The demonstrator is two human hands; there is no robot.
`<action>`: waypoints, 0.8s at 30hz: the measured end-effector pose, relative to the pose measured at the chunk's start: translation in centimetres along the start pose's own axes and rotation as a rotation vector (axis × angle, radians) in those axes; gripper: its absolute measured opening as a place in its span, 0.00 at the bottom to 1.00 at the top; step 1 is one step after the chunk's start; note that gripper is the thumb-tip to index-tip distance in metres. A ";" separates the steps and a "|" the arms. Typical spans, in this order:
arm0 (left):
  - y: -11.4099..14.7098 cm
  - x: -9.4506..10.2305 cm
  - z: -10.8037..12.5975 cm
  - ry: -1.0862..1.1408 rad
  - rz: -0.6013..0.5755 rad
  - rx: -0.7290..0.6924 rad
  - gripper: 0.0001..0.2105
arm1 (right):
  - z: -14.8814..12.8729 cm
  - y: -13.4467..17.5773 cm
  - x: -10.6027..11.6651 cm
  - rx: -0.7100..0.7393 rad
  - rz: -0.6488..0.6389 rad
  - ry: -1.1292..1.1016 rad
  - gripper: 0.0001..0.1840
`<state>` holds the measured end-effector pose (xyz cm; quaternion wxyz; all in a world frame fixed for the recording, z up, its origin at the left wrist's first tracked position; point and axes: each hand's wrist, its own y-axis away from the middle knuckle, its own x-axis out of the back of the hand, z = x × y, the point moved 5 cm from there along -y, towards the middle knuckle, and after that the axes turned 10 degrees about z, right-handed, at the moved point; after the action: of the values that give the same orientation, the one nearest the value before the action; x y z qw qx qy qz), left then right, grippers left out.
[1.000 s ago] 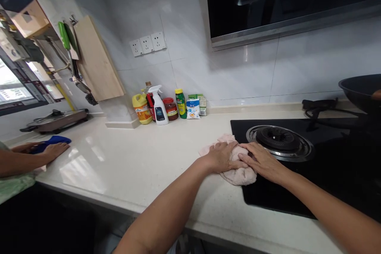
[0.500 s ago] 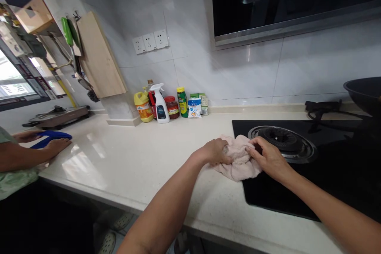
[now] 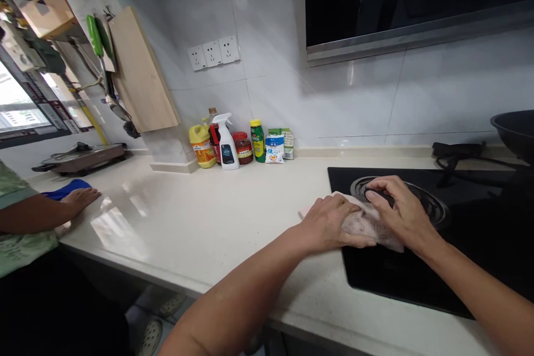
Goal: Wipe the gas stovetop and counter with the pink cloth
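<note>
A pale pink cloth (image 3: 362, 223) lies bunched across the left edge of the black gas hob (image 3: 377, 278). My left hand (image 3: 331, 222) presses down on the cloth, fingers closed over it. Beside it, my right hand (image 3: 406, 214) is bent over the round burner (image 3: 438, 208), with thumb and fingers curled toward each other. Something dark shows between them, and I cannot make out whether it is held or is burner behind. The lower side of this hand meets the cloth.
Along the wall stand a white spray bottle (image 3: 227, 144), a yellow jug (image 3: 202, 147), a red-lidded jar (image 3: 242, 149), a green bottle (image 3: 257, 142) and packets (image 3: 274, 150). A black wok (image 3: 515, 130) is at far right. Another person's hand (image 3: 81, 200) rests by a blue cloth (image 3: 69, 188).
Both my hands and the pink cloth have shifted right, farther onto the hob. My right hand has left its pinch on the cloth and moved over the burner.
</note>
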<state>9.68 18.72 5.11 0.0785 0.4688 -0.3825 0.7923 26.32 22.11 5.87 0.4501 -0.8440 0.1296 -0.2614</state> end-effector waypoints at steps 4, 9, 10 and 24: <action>-0.5 1.4 -0.5 0.094 0.019 0.134 0.23 | 0.3 1.6 -2.6 0.029 -0.339 0.015 0.22; -0.6 2.5 -2.2 0.025 0.131 0.364 0.23 | 0.0 3.4 -4.5 0.036 -0.614 0.114 0.26; -0.5 2.3 -2.4 0.002 0.118 0.379 0.24 | -0.3 3.4 -4.6 0.044 -0.628 0.128 0.26; 0.6 1.1 -2.3 -0.001 0.032 0.347 0.30 | 3.7 0.3 -8.7 -0.061 -0.690 0.438 0.24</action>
<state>7.20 19.64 5.11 -0.0164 0.4698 -0.2475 0.8472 21.19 28.41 1.13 0.2727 -0.7753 -0.0606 -0.5664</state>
